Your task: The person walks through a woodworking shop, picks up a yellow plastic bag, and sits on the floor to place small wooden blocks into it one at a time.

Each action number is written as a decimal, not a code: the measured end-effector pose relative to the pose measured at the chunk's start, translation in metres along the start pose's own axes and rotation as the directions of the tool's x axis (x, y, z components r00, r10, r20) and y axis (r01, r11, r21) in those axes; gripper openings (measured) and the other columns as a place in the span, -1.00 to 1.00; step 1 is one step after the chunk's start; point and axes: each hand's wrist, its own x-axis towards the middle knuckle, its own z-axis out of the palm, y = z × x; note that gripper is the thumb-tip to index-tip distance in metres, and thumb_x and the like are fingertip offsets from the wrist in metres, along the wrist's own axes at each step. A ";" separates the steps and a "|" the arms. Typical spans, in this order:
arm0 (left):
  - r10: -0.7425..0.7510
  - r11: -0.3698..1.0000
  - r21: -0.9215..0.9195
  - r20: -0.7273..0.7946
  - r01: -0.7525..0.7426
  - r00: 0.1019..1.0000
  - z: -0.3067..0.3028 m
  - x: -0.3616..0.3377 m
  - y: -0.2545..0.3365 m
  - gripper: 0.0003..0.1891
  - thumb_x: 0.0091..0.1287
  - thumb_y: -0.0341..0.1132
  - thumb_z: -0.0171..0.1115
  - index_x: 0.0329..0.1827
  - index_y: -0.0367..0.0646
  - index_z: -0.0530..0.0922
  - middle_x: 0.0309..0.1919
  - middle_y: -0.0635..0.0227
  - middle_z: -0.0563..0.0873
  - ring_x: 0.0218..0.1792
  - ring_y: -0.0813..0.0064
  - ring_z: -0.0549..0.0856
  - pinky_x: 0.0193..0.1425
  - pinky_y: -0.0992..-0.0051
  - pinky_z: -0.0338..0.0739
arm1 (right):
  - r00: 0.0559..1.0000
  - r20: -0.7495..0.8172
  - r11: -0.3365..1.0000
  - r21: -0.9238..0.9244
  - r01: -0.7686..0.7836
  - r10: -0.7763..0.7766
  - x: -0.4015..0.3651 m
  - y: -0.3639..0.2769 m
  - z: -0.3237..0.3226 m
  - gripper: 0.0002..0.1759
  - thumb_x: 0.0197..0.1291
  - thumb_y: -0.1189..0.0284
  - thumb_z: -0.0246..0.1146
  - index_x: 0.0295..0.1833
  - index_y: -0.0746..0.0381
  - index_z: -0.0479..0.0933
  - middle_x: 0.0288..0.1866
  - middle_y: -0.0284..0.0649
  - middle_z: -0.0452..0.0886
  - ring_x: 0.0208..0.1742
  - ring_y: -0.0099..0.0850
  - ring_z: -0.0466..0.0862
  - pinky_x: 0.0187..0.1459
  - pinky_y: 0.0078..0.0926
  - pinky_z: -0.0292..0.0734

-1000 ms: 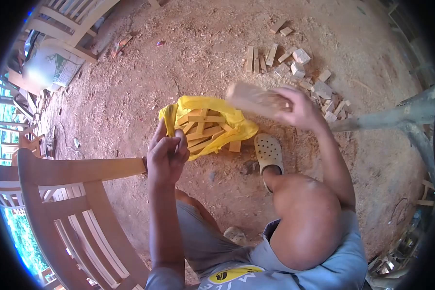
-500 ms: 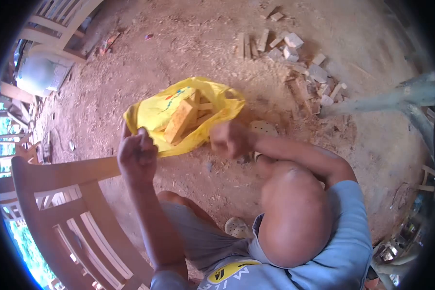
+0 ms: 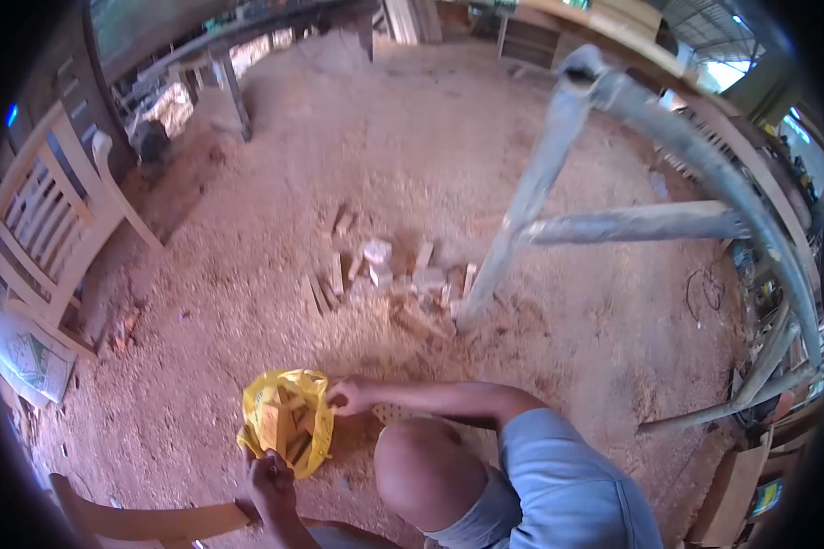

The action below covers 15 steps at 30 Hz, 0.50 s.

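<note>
A yellow plastic bag (image 3: 318,444) stands open-mouthed on the dirt floor in the lower middle of the head view. Several wooden offcuts (image 3: 273,428) lie in it. My left hand (image 3: 271,483) is closed on the bag's near left edge. On the far right side of its mouth, my right hand (image 3: 350,396) pinches the rim with bent fingers. My bare knee rises just right of the bag.
Several wood scraps and pale blocks (image 3: 378,265) lie in a pile beyond the bag. A metal pipe frame (image 3: 526,210) stands to the right. At left are a slatted wooden chair (image 3: 59,215) and a white sack (image 3: 29,352); another wooden chair part (image 3: 156,523) is at lower left.
My view has swung up and to the right, so the bag and hands sit lower and the pipe frame shows more fully. Both hands stay at the bag, its mouth held more upright.
</note>
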 end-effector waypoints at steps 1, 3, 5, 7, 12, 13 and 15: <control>-0.002 1.000 -0.010 -0.011 0.002 1.000 0.006 0.002 0.000 -0.51 0.16 -0.49 -0.08 0.22 -0.06 0.25 -0.58 0.42 0.47 -0.76 0.72 0.32 -0.78 0.73 0.17 | 0.994 0.096 0.978 0.194 -0.074 0.056 -0.004 -0.044 -0.033 -0.57 0.06 0.30 0.22 0.11 0.05 0.49 0.23 -0.15 0.39 0.12 -0.26 0.49 0.05 -0.37 0.46; -0.012 1.000 -0.025 -0.010 0.012 1.000 0.012 0.006 -0.002 -0.53 0.13 -0.49 -0.05 0.17 -0.05 0.27 -0.58 0.42 0.47 -0.76 0.70 0.33 -0.78 0.73 0.18 | 0.975 0.147 0.957 0.265 0.123 -0.166 0.011 -0.080 -0.045 -0.35 -0.01 0.32 0.31 0.26 0.09 0.34 0.18 -0.13 0.46 0.15 -0.29 0.48 0.11 -0.42 0.41; -0.019 0.999 -0.040 0.012 0.020 1.000 0.014 0.013 -0.004 -0.56 0.11 -0.50 -0.04 0.11 -0.04 0.29 -0.58 0.42 0.47 -0.76 0.70 0.34 -0.78 0.73 0.18 | 0.950 0.220 0.955 0.249 0.164 -0.221 0.023 -0.105 -0.044 -0.23 -0.05 0.37 0.34 0.34 0.14 0.22 0.18 -0.12 0.46 0.17 -0.32 0.47 0.13 -0.43 0.38; -0.014 0.999 -0.044 0.069 0.017 0.998 0.019 0.012 0.000 -0.66 0.10 -0.52 -0.06 -0.03 -0.06 0.32 -0.62 0.40 0.48 -0.78 0.68 0.33 -0.78 0.72 0.17 | 0.928 0.307 0.972 0.167 0.164 -0.209 0.033 -0.127 -0.059 -0.14 -0.06 0.40 0.35 0.39 0.19 0.11 0.19 -0.11 0.45 0.18 -0.32 0.46 0.14 -0.41 0.37; -0.054 0.993 -0.106 0.023 0.056 0.998 0.013 0.011 0.004 -0.80 0.09 -0.53 -0.07 -0.22 -0.08 0.34 -0.63 0.37 0.51 -0.78 0.67 0.32 -0.77 0.72 0.16 | 0.886 0.452 0.929 0.362 -0.072 -0.108 0.040 -0.143 -0.085 -0.15 0.01 0.52 0.28 0.41 0.24 0.02 0.22 -0.06 0.42 0.15 -0.30 0.47 0.07 -0.43 0.41; -0.068 0.989 -0.131 0.003 0.068 0.998 0.006 0.013 0.001 -0.81 0.09 -0.53 -0.07 -0.23 -0.08 0.34 -0.63 0.37 0.51 -0.78 0.67 0.32 -0.77 0.72 0.16 | 0.882 0.452 0.858 0.497 -0.129 -0.129 0.041 -0.140 -0.081 -0.17 0.02 0.54 0.28 0.41 0.24 0.04 0.21 -0.07 0.43 0.14 -0.30 0.48 0.06 -0.44 0.42; -0.038 0.984 -0.174 0.017 0.041 0.999 -0.002 0.014 0.000 -0.86 0.13 -0.49 -0.05 -0.27 -0.08 0.33 -0.63 0.37 0.50 -0.78 0.67 0.33 -0.76 0.70 0.18 | 0.895 0.441 0.892 0.428 -0.144 -0.067 0.042 -0.131 -0.083 -0.30 0.05 0.54 0.25 0.34 0.26 0.18 0.18 -0.08 0.45 0.04 -0.35 0.55 -0.05 -0.43 0.52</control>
